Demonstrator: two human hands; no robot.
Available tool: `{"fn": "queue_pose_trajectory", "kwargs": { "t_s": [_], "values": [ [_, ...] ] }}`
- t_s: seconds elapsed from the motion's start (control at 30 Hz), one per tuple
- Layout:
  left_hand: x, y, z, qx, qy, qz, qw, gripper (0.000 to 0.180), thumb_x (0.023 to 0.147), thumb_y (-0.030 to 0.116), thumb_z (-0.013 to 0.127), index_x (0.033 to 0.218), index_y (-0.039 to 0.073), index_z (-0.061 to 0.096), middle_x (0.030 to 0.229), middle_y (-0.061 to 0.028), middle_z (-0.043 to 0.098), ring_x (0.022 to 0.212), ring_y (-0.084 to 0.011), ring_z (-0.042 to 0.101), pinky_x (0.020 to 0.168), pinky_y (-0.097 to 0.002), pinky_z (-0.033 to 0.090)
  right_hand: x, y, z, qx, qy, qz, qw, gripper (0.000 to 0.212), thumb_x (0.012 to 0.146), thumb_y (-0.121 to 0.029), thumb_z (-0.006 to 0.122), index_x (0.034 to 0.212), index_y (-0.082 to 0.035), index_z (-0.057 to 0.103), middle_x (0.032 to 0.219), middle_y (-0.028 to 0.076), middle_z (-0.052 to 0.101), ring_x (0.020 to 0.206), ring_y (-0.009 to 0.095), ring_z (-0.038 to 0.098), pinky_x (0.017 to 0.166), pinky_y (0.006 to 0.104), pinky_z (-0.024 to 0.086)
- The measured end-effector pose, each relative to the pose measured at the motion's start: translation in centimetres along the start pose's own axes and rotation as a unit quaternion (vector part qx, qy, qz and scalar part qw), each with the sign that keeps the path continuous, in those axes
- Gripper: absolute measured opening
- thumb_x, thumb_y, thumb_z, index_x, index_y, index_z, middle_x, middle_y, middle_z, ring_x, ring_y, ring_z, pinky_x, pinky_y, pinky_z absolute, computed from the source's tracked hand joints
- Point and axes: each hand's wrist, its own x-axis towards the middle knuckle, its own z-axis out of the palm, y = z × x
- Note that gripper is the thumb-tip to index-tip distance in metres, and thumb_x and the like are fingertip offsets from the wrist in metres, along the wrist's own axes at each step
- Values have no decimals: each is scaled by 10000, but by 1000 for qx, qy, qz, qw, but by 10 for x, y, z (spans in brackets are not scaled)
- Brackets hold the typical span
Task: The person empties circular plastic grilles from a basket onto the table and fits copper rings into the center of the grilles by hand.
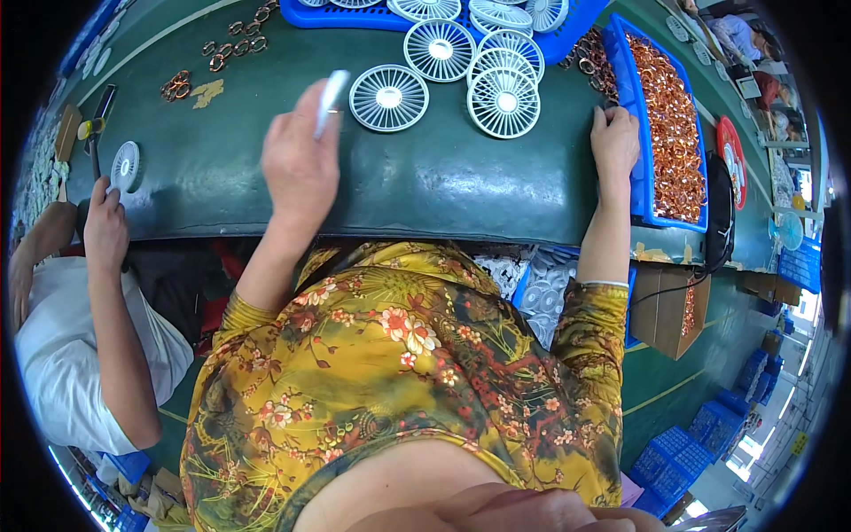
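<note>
Raised over the green table [425, 191], my left hand [301, 168] is closed on a whitish disc [331, 102], seen nearly edge-on and partly hidden by the fingers. Right of it lies a round spoked grille [388, 97], silvery with a bright hub. More such spoked grilles [503, 102] overlap beside that one. My right hand [615, 142] rests on the table against the left wall of a blue tray [643, 160], its fingers curled at the near end of loose copper-coloured rings [589, 66]. What its fingertips hold, if anything, is hidden.
Shiny copper rings [674, 133] fill the blue tray. A blue basket [355, 16] with grilles stands at the far side; small rings [235, 44] lie far left. To my left a co-worker's hand [106, 222] grips a hammer-like tool [92, 142] near another grille [126, 166].
</note>
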Motion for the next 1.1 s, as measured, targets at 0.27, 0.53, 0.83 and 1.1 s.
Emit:
{"fn": "queue_pose_trajectory", "kwargs": {
  "t_s": [0.27, 0.53, 0.83, 1.1],
  "values": [
    [-4, -13, -3, 165, -20, 24, 986, 490, 829, 170, 663, 1277, 73, 488, 1275, -182, 511, 1160, -358, 476, 974, -480, 356, -9, -2, -9, 130, -2, -4, 991, 207, 870, -239, 620, 923, -42, 658, 769, 126, 666, 718, 277, 648, 684, 368, 499],
    [18, 16, 32, -22, -187, 78, 979, 653, 780, 323, 710, 1317, 64, 443, 1352, -246, 424, 1300, -415, 348, 1076, -489, 284, 7, -2, 0, -75, -13, 49, 996, 311, 885, -313, 569, 960, -18, 632, 873, 193, 674, 814, 386, 648, 731, 464, 506],
    [21, 13, 33, -45, -155, -14, 987, 359, 872, 207, 634, 1186, 49, 560, 1030, -205, 640, 901, -309, 647, 731, -369, 512, -32, -14, -20, 332, -142, 61, 930, 251, 885, -270, 593, 878, -34, 679, 813, 173, 654, 748, 334, 641, 674, 402, 486],
    [14, 22, 26, -141, -59, -90, 984, 217, 831, 118, 672, 1012, 36, 585, 752, -140, 649, 631, -250, 651, 562, -329, 493, -43, -16, -25, 116, 10, -96, 989, 206, 891, -243, 590, 897, -44, 642, 849, 156, 616, 777, 351, 611, 719, 431, 490]
  ]
}}
